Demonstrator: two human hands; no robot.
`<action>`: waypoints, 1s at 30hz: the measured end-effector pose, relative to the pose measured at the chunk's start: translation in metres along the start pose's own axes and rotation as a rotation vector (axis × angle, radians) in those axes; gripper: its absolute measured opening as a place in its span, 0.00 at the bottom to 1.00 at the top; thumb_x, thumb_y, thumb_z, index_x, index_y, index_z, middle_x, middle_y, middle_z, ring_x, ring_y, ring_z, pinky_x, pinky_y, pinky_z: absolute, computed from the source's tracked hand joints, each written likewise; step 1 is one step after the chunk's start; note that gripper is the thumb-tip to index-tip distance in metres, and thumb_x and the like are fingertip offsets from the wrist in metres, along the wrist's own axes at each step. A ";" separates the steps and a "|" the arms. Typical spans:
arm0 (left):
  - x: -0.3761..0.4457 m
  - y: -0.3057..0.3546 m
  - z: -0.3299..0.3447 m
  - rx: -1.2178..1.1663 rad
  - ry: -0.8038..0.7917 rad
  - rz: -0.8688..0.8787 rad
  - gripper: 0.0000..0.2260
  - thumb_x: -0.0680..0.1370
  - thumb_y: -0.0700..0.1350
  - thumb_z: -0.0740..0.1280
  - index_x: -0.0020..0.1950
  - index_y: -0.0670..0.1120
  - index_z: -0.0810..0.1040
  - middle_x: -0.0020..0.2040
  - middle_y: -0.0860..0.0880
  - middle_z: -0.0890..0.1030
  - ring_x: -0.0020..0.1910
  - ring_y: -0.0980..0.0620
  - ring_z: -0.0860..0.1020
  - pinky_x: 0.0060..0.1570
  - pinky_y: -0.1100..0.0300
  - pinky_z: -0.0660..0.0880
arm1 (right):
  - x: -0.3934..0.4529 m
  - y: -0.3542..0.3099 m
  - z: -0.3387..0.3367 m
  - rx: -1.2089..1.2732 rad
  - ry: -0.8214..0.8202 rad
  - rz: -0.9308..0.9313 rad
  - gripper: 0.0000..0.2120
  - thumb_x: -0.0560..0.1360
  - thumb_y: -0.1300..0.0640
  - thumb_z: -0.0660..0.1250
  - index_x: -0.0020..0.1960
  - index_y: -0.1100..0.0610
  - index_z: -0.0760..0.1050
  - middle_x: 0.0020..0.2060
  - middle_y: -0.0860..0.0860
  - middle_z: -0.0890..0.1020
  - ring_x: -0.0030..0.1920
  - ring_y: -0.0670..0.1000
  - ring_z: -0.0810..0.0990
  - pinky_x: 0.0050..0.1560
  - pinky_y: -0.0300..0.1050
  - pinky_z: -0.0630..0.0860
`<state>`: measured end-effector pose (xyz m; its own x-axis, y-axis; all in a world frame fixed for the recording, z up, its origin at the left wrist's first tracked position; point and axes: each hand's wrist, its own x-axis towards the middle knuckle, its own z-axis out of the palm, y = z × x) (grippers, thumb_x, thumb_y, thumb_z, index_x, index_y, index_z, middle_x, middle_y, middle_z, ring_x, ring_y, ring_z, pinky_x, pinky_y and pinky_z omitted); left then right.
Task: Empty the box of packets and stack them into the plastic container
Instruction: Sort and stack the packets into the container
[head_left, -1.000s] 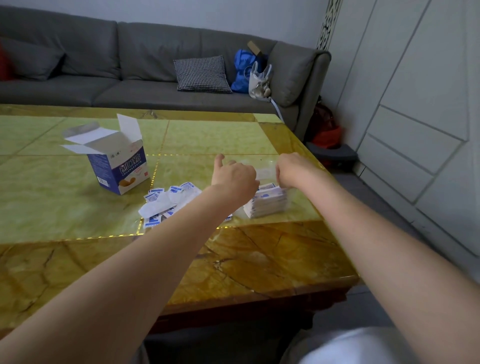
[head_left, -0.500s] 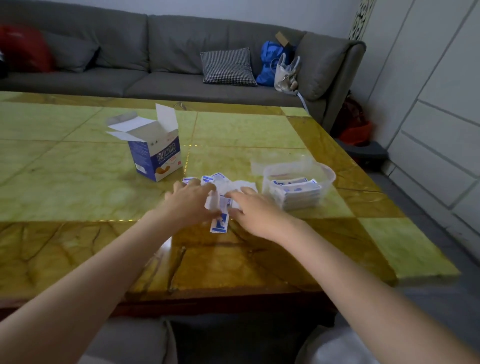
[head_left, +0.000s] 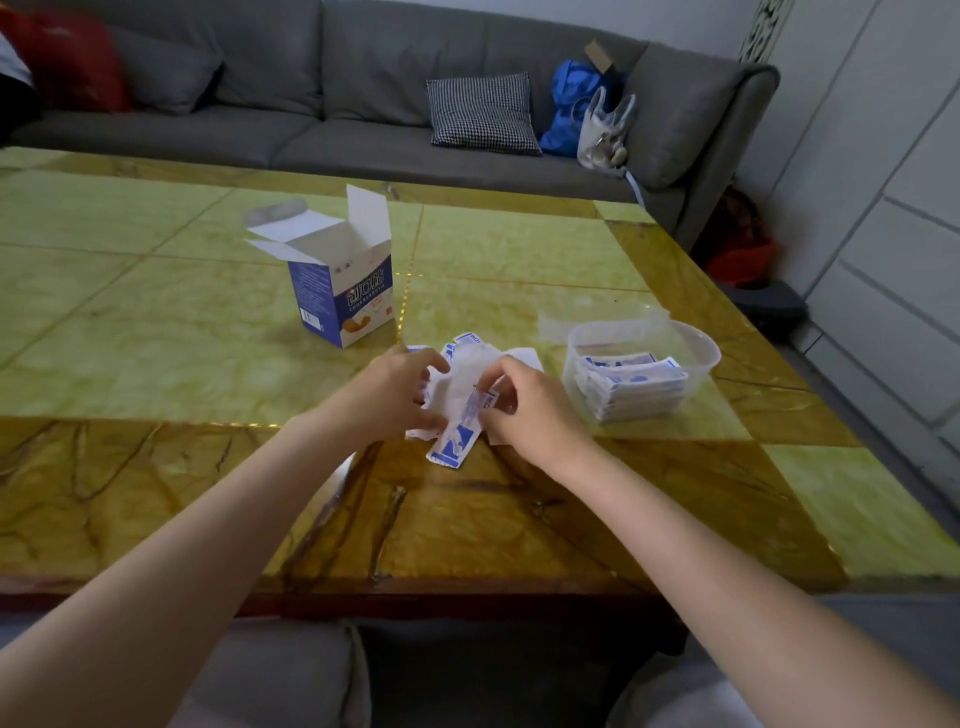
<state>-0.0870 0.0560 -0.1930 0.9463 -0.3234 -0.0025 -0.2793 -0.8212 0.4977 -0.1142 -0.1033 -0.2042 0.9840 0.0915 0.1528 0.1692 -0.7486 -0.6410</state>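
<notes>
While the box (head_left: 343, 291) stands upright with its flaps open on the far side of the table (head_left: 156, 322), the step in hand appears to be gathering the loose packets (head_left: 457, 395) lying in a heap between the two hands.

Judgement on method: square the packets into one flat bundle before lifting, edges aligned, so that they drop onto the stack already in the container (head_left: 644, 364) without fanning out. One packet (head_left: 453, 441) pokes out toward the near edge of the heap; it should be tucked in or taken first, since it could slip free. There also seems to be a larger white sheet among the packets; what it is cannot be told, and it is best kept apart from the bundle.

Left hand (head_left: 387, 395): fingers curled down onto the left side of the heap, touching packets; whether it has actually closed on any is unclear, as the fingertips are hidden.

Right hand (head_left: 524, 402): fingers bent, thumb and fingertips pinching the upper end of a packet at the right of the heap.

Container: just right of the heap, near the right hand, holding a neat stack of packets. Its clear lid (head_left: 597, 317) lies just behind it.
</notes>
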 end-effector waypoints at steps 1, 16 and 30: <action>0.000 -0.001 0.000 -0.002 -0.002 -0.015 0.25 0.69 0.42 0.73 0.64 0.47 0.71 0.52 0.47 0.73 0.42 0.53 0.72 0.41 0.65 0.68 | 0.001 -0.002 -0.002 0.058 0.013 0.029 0.10 0.73 0.63 0.67 0.54 0.56 0.72 0.43 0.48 0.78 0.42 0.47 0.75 0.37 0.31 0.70; 0.001 0.017 -0.001 0.005 0.243 -0.005 0.11 0.77 0.43 0.62 0.58 0.42 0.76 0.57 0.43 0.76 0.55 0.46 0.75 0.53 0.56 0.71 | -0.011 -0.015 -0.039 -0.068 0.037 0.066 0.07 0.73 0.59 0.65 0.46 0.64 0.76 0.42 0.56 0.81 0.42 0.54 0.78 0.42 0.45 0.74; 0.013 0.027 0.018 0.454 0.184 0.008 0.11 0.77 0.39 0.60 0.58 0.42 0.74 0.53 0.42 0.80 0.52 0.41 0.77 0.46 0.53 0.72 | -0.031 -0.007 -0.030 -0.647 -0.075 -0.237 0.08 0.76 0.65 0.56 0.52 0.58 0.70 0.35 0.53 0.70 0.37 0.58 0.73 0.35 0.45 0.64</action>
<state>-0.0853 0.0206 -0.1953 0.9455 -0.2758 0.1732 -0.2908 -0.9544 0.0680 -0.1477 -0.1199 -0.1820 0.9298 0.3287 0.1657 0.3357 -0.9419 -0.0154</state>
